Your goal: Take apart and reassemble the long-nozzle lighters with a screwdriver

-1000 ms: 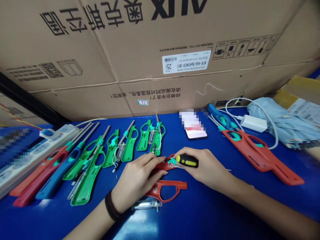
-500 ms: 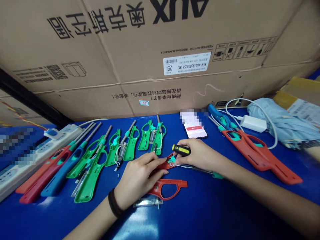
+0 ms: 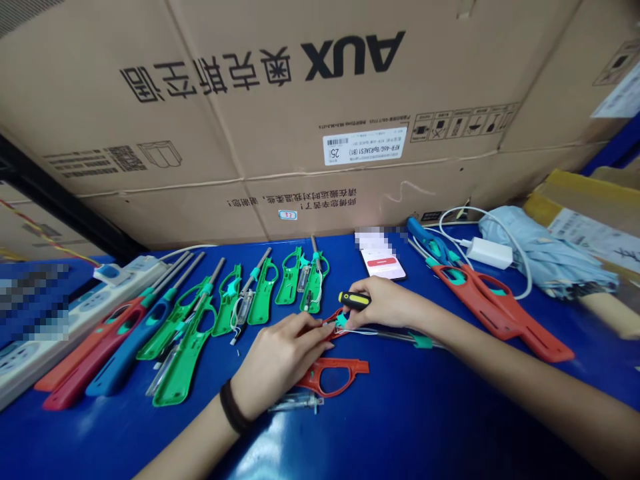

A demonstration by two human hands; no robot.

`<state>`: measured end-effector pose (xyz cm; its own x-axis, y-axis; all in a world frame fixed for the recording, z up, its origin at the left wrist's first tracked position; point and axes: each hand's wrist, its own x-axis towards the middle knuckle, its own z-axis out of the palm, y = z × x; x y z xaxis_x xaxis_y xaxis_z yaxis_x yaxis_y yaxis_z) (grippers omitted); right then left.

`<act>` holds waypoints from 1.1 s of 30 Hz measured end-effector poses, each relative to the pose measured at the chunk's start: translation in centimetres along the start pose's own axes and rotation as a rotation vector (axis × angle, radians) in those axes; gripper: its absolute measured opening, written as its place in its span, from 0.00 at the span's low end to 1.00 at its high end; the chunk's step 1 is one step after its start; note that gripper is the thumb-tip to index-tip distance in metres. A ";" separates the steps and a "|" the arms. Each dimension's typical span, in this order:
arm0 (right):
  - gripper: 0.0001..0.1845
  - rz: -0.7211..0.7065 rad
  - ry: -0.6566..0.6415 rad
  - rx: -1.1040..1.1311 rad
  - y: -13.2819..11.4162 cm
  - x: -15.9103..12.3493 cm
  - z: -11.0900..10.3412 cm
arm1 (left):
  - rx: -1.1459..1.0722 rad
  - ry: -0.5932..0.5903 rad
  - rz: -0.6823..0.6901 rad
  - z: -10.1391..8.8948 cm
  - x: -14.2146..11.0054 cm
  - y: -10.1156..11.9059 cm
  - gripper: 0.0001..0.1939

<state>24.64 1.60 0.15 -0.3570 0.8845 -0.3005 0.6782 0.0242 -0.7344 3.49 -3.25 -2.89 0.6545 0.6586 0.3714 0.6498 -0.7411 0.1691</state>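
My left hand (image 3: 277, 353) is closed on a red lighter shell half (image 3: 334, 331), most of which it covers. Between the fingers of my right hand (image 3: 393, 303) lies a short yellow-and-black screwdriver (image 3: 355, 300). Those fingertips also touch a small teal plastic piece (image 3: 341, 320) at the shell. A white wire and a metal lighter tube (image 3: 393, 335) with a teal collar (image 3: 423, 342) extend right, partly under my right hand. Below my left hand lie another red shell half (image 3: 358, 366) and a clear fuel tank (image 3: 296, 403), partly hidden.
Opened green lighters (image 3: 261, 293) lie in several pieces behind my left hand. Whole lighters (image 3: 117, 353) and a power strip (image 3: 90, 300) are at left. A phone (image 3: 385, 265), red lighters (image 3: 475, 300), a charger (image 3: 490, 253) and a folded umbrella (image 3: 550, 257) lie right. A large carton (image 3: 280, 133) stands behind.
The camera view has shifted slightly. Both hands keep nearly the same place and hold, and the screwdriver remains in my right hand.
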 end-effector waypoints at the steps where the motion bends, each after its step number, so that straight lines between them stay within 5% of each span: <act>1: 0.11 -0.003 -0.003 0.012 0.1 0.0 0.0 | 0.016 -0.004 0.016 -0.1 0.0 0.0 0.12; 29: 0.13 -0.056 -0.099 0.085 0.6 -0.2 -0.7 | 0.137 -0.050 0.050 -0.2 0.2 0.4 0.13; 33: 0.16 -0.086 -0.030 0.044 0.6 -1.4 -1.5 | 0.113 -0.035 0.044 0.1 -0.1 0.1 0.13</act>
<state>26.55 1.12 1.02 -0.4322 0.8657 -0.2524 0.6157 0.0788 -0.7840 3.50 -3.35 -3.02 0.6951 0.6314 0.3439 0.6583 -0.7512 0.0485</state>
